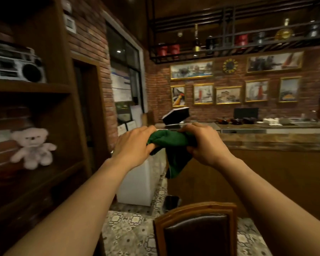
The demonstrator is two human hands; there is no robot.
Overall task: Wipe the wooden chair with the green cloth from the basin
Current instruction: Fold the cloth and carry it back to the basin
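The green cloth [171, 143] is bunched up and held in the air at chest height, one corner hanging down. My left hand [133, 145] grips its left end and my right hand [204, 143] grips its right end. Below, at the bottom of the view, stands the wooden chair [195, 211]; only its curved wooden back rail and dark padded backrest show. The cloth hangs well above the chair, not touching it. No basin is in view.
A dark wooden shelf unit [50, 89] on the left holds a radio [15, 65] and a pink teddy bear [32, 146]. A white cabinet [137, 183] stands ahead on patterned floor tiles. A long wooden counter [273, 143] runs along the right.
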